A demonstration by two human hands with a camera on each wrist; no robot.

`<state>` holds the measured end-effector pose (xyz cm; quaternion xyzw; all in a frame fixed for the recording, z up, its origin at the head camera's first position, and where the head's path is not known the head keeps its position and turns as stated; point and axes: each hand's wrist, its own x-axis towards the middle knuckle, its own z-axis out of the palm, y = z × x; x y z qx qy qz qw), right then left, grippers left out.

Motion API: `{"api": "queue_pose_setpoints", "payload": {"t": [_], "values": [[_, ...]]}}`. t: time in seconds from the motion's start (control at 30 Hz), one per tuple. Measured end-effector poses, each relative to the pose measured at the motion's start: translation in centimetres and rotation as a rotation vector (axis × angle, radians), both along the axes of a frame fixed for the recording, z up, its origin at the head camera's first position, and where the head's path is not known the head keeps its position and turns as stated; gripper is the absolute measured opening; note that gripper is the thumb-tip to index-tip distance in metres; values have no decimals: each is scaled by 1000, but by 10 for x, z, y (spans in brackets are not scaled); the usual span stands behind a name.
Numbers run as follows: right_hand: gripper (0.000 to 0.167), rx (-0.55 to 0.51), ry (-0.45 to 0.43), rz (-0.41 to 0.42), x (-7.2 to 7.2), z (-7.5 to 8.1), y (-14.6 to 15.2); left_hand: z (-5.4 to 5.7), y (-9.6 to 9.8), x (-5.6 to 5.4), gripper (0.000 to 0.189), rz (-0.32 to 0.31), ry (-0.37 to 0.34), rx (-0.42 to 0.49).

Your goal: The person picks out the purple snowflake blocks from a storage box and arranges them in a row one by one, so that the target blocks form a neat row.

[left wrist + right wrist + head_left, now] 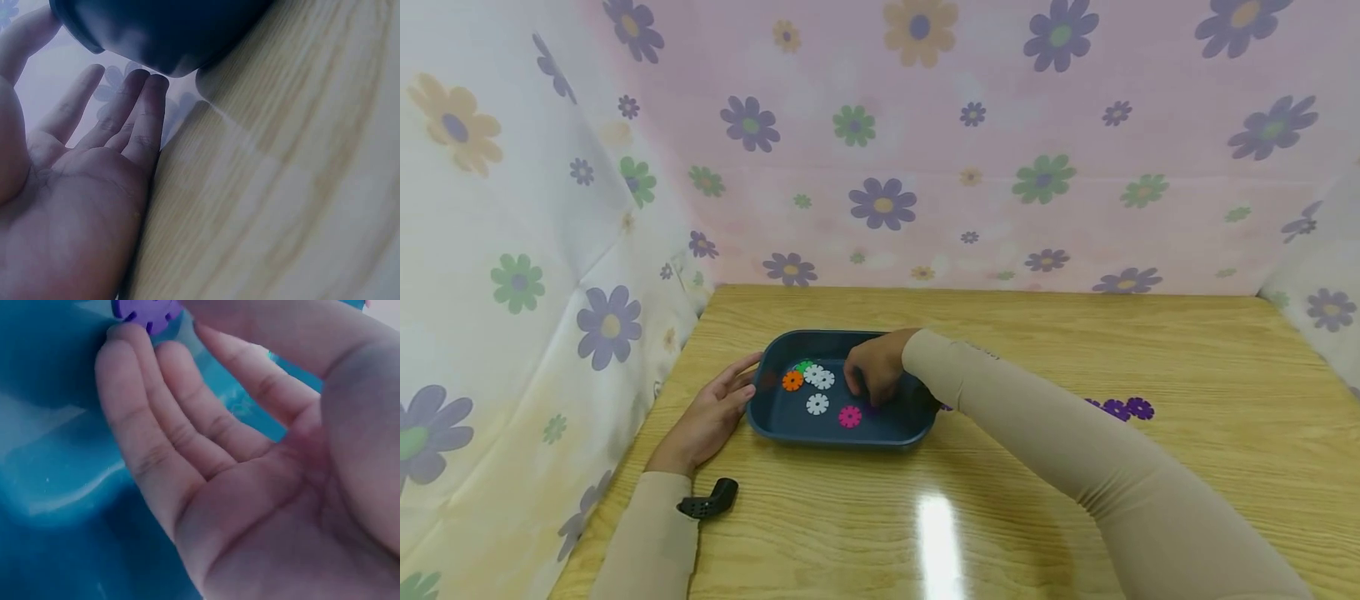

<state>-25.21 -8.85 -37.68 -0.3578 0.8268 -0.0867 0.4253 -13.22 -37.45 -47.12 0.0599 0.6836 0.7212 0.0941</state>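
Observation:
A dark blue tray [842, 443] on the table holds several small notched plastic discs: an orange disc [792, 381], white discs [817, 404], a pink disc [850, 417] and a partly covered green one. My left hand [718, 414] rests against the tray's left end, its fingers fairly straight in the left wrist view. Inside the tray, my right hand [880, 367] reaches down with bent fingers. A purple disc [150, 312] is at its fingertips in the right wrist view; the thumb tip is out of frame, so whether the disc is pinched cannot be told.
On the wooden table [1000, 533], several purple discs [1140, 408] lie right of the tray, partly behind my right forearm. Another purple disc [946, 407] shows by the tray's right end. Flower-patterned cloth [925, 233] stands behind and at both sides.

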Motion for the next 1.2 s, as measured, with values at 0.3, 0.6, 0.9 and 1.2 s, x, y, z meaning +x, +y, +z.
{"api": "queue_pose_setpoints", "payload": {"t": [0.3, 0.6, 0.9, 1.2], "values": [[26, 70, 127, 129, -1, -4, -4, 0, 2, 1, 58, 11, -7, -22], [27, 98, 248, 173, 1, -7, -6, 1, 4, -2, 58, 0, -4, -20], [22, 35, 215, 138, 2, -8, -8, 2, 3, -1, 59, 12, -10, -25], [26, 16, 158, 110, 1, -11, -12, 2, 2, -1, 59, 18, -14, -23]]}}
